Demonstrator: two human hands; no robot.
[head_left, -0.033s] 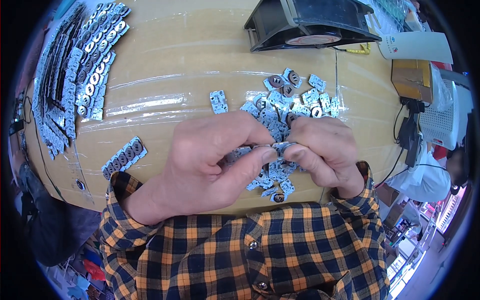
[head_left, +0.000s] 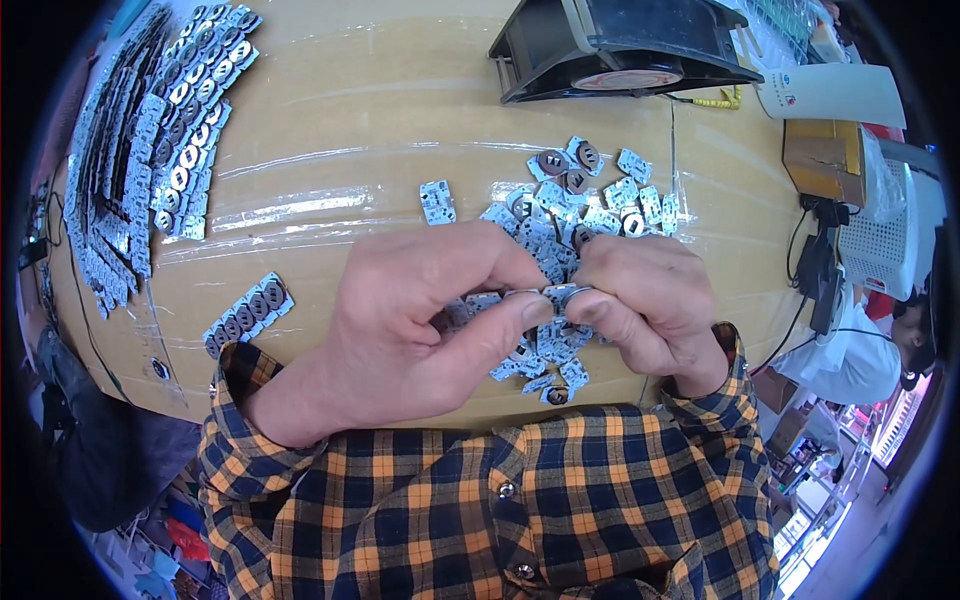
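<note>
My left hand (head_left: 425, 320) and my right hand (head_left: 650, 300) meet over a loose pile of small circuit boards (head_left: 548, 235). Pinched between both thumbs and bent forefingers is a short circuit board strip (head_left: 562, 292). Only a little of its pale edge shows between the fingertips; how many boards it has is hidden. Several boards in the pile carry dark round parts, others lie with their pale patterned side up. One single board (head_left: 437, 203) lies apart, beyond my left hand. A strip of joined boards with round dark parts (head_left: 250, 315) rests left of my left wrist.
Stacked board strips (head_left: 190, 130) fill the far left of the tape-covered table (head_left: 330, 110). A black fan (head_left: 620, 50) stands at the back, with a white cup-shaped container (head_left: 840, 95), a cardboard box (head_left: 822, 160) and a white basket (head_left: 885, 235) at right. Another person (head_left: 850, 345) is beyond the right edge.
</note>
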